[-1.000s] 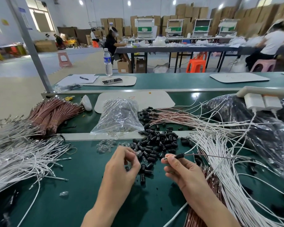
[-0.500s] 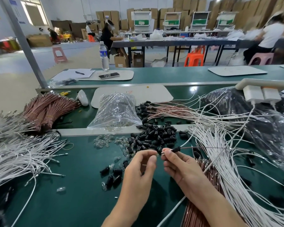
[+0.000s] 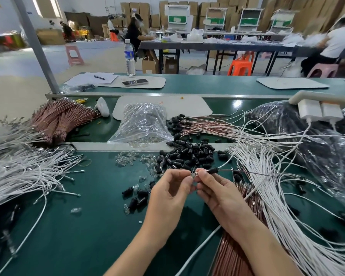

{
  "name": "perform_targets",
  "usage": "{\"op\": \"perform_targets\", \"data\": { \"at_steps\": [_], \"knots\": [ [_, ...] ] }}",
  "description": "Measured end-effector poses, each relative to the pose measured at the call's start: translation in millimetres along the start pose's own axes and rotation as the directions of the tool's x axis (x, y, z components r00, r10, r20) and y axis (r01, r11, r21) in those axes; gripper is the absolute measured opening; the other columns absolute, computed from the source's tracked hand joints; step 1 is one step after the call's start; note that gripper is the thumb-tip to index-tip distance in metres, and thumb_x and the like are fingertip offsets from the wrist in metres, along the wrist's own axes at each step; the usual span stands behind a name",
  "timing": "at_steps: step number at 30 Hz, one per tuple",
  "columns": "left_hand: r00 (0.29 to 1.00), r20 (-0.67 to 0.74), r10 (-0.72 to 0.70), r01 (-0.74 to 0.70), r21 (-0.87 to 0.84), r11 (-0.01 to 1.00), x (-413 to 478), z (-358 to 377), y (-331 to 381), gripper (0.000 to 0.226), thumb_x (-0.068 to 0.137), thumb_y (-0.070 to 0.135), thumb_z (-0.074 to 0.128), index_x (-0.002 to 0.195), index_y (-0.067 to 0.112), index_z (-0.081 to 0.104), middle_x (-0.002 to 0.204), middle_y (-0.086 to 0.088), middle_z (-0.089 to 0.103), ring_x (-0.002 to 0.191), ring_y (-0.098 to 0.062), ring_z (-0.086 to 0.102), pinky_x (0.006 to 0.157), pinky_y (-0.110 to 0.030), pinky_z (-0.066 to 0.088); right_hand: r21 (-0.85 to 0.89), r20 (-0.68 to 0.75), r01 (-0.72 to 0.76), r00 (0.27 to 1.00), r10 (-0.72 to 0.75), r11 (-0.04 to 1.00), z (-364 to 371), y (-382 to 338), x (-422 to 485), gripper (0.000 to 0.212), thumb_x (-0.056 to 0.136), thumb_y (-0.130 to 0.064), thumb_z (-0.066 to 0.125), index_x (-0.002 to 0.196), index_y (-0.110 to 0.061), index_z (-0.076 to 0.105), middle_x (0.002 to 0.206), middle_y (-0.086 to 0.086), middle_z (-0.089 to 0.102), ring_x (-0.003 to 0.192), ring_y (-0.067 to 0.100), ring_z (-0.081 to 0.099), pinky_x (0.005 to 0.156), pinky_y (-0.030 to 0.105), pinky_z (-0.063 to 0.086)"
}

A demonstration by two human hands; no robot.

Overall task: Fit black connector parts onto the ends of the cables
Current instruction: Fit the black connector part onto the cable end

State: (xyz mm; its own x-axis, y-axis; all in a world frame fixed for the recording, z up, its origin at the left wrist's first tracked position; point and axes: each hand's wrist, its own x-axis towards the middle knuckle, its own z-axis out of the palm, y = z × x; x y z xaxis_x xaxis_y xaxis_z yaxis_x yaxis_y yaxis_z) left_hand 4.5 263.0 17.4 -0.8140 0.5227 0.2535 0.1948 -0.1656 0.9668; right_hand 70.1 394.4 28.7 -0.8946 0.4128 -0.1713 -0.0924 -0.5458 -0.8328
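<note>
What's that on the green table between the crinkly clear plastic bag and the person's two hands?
A heap of small black connector parts, with little clear glassy pieces scattered to its left; the head view shows it.

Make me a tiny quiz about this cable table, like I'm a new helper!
1. True or false: the clear plastic water bottle stands upright on the far green bench.
2. The right hand pinches: A a thin dark cable carrying a black tube-shaped connector part; B a screwdriver; C a pair of scissors.
3. What does the left hand pinch with its fingers at that cable's tip?
Key: 1 true; 2 A; 3 a small shiny piece.
</note>
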Motion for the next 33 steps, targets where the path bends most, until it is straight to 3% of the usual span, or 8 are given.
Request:
{"op": "perform_targets", "data": {
  "at_steps": [20,33],
  "knots": [
    [1.0,-0.009,-0.014,0.014,-0.025,1.0,2.3,-0.4,-2.4,0.012,0.097,0.009,0.066,0.103,0.018,0.072,0.092,0.0,0.078,0.085,-0.016,0.075,0.078,-0.02,0.057,0.008,-0.018,-0.006,1.0,0.006,1.0,-0.3,-0.8,0.4,0.028,0.065,-0.031,0.083,0.084,-0.011,0.083,0.084,0.007,0.077,0.066,0.006,0.069,0.062,0.016,0.057],
    [0.999,-0.041,0.005,-0.006,-0.013,1.0,0.9,-0.6,-2.9,0.01,0.096,0.017,0.067,0.102,0.023,0.073,0.091,0.001,0.078,0.086,-0.015,0.075,0.078,-0.02,0.057,-0.015,-0.03,-0.006,1.0,0.006,1.0,0.7,1.8,1.6,0.029,0.065,-0.032,0.083,0.086,-0.011,0.083,0.082,0.008,0.075,0.068,0.007,0.069,0.063,0.017,0.056]
  ]
}}
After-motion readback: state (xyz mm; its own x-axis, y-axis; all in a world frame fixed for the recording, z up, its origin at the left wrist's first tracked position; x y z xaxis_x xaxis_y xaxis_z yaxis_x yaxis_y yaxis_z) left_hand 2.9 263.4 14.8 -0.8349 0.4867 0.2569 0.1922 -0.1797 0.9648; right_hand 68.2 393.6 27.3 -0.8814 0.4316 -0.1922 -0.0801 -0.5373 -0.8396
